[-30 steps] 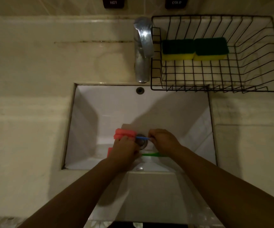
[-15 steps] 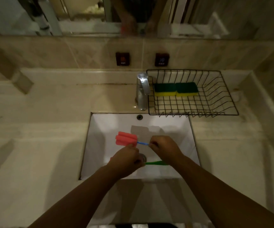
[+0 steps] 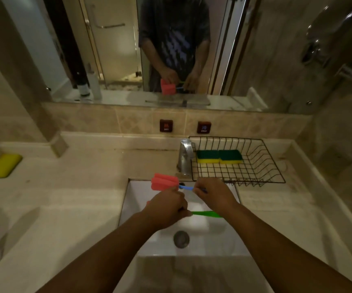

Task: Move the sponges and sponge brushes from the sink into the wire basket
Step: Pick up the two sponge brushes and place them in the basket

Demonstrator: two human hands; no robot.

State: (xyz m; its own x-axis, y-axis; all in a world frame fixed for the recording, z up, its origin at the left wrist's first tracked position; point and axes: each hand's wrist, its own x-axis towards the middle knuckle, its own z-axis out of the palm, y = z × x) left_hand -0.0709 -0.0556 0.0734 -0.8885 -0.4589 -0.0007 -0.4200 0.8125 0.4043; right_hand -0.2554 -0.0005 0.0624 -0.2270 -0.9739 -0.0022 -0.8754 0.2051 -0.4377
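Head view: I see both hands raised over the sink point(image 3: 128, 208). My right hand point(image 3: 214, 194) has its grip clenched on the blue handle point(image 3: 186, 188) of a brush whose pink sponge head point(image 3: 164, 182) sticks out to the left, above the sink's far rim and just in front of the tap point(image 3: 185, 157). My left hand point(image 3: 166, 209) is closed around a second brush; its green handle point(image 3: 206, 214) runs right from the fist and passes under the right wrist. A sliver of pink shows at the left edge of that fist, but I cannot tell how the head sits. Both brushes are held clear of the basin, above the drain point(image 3: 181, 239).

The wire basket point(image 3: 272, 166) stands on the tabletop point(image 3: 65, 197) just right of the tap, beyond the sink's right corner. Two green-and-yellow sponges point(image 3: 219, 156) lie side by side, touching, at its far left end; the rest of its floor is bare wire.

A yellow bar point(image 3: 4, 166) lies far left on the tabletop. On the wall behind are two small dark plates point(image 3: 166, 125), and above them a mirror point(image 3: 107, 49) shows my torso and both hands with the pink head.
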